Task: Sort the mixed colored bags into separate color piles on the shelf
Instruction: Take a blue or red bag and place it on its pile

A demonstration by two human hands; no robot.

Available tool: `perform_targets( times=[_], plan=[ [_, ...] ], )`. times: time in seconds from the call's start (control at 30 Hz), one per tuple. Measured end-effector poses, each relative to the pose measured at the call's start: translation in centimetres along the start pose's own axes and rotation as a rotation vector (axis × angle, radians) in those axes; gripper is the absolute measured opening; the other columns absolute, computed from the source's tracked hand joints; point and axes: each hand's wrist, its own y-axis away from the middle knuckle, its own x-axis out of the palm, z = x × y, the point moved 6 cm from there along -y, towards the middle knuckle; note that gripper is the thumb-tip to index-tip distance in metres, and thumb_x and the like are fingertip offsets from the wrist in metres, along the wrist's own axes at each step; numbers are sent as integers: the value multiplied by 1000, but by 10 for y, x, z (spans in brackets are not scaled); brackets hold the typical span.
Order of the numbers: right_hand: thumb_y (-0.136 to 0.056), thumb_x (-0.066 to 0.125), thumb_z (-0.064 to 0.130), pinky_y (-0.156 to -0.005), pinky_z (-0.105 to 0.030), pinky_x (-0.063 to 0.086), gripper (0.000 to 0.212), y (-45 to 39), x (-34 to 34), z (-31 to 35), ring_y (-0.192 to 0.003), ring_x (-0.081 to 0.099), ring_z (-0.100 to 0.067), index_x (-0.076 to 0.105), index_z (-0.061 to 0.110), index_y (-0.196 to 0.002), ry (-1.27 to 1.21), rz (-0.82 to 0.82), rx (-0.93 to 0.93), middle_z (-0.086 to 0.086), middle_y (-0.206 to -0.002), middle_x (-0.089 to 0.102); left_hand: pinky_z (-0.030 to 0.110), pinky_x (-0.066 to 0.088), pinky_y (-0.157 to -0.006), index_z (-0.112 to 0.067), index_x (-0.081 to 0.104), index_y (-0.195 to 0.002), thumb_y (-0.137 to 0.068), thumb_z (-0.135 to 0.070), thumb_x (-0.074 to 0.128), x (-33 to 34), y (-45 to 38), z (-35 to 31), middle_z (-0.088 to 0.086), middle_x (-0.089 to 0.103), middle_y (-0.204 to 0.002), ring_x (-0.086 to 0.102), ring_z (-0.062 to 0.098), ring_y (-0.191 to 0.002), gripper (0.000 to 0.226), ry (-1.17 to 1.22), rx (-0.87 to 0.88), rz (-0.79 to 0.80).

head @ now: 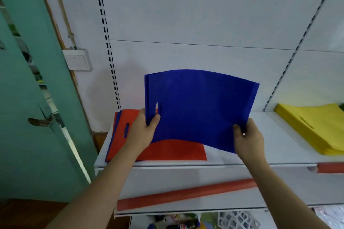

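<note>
Here both arms reach forward, left hand (144, 129) and right hand (248, 138) pinching the raised blue bag (201, 108).

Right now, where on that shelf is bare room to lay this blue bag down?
Bare white shelf lies between the red-topped mixed pile on the left and the yellow pile on the right. The left end is crowded. Both hands hold the blue bag above it.
</note>
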Motion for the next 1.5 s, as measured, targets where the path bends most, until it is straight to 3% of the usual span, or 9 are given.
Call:
perform_targets(
  times=[0.2,0.3,0.4,0.57,0.7,0.83,0.93,1.23,1.5],
  plan=[
    [-104,54,38,-65,-28,47,23,33,-56,7,-90,60,7,46,45,-124,-21,-256,-38,32,-102,61,32,57,-63,-35,53,-121,-112,-44,42,25,4,-9,-13,71,-97,68,2,-79,17,-120,71,-42],
    [-102,58,45,-70,-36,51,37,50,-95,0,-91,63,4,41,51,-135,-34,-355,-14,30,-106,63,18,44,-52,-33,49,-119,-112,-31,43,60,11,-23,-14,69,-94,64,2,-71,9,-105,123,-65],
    [-99,59,50,-74,-31,49,45,69,-139,-8,-96,62,6,36,62,-136,-18,-458,-13,30,-109,62,16,44,-65,-30,46,-130,-108,-19,50,101,21,-45,-12,68,-105,65,-2,-85,25,-32,171,-95],
    [-102,54,47,-80,-47,56,30,98,-232,-54,-95,63,-3,39,65,-122,84,-565,52,33,-109,61,14,46,-72,-36,42,-133,-104,-16,56,200,51,-90,-13,65,-110,63,0,-92,38,18,237,-12],
    [-106,52,37,-76,-39,51,22,117,-318,-105,-93,59,-1,50,49,-124,215,-620,54,29,-110,59,7,42,-72,-35,48,-111,-106,-17,54,297,89,-125,-17,62,-105,62,2,-93,19,-33,329,88],
    [-105,51,11,-83,-37,49,25,135,-401,-158,-101,54,-5,63,23,-124,371,-627,38,10,-121,56,10,42,-79,-26,59,-121,-109,-16,47,400,130,-161,-10,65,-118,62,6,-104,20,-83,400,202],
    [-102,54,6,-84,-33,48,33,151,-449,-193,-104,54,-10,61,17,-132,452,-587,85,8,-125,53,25,44,-85,-23,57,-131,-107,-18,51,469,162,-178,-7,62,-129,61,11,-111,24,-102,433,281],
    [-105,56,11,-86,-20,50,37,173,-574,-286,-110,51,-7,59,19,-142,543,-676,280,7,-132,51,24,45,-83,-20,53,-138,-105,-9,55,655,216,-220,-1,54,-134,59,17,-116,35,-157,553,513],
    [-108,52,18,-92,-39,60,40,105,-676,-366,-113,48,-5,55,20,-148,594,-726,320,8,-140,51,31,51,-86,-16,52,-140,-104,-7,55,824,204,-254,1,50,-138,58,20,-115,36,-78,600,575]
  ],
)
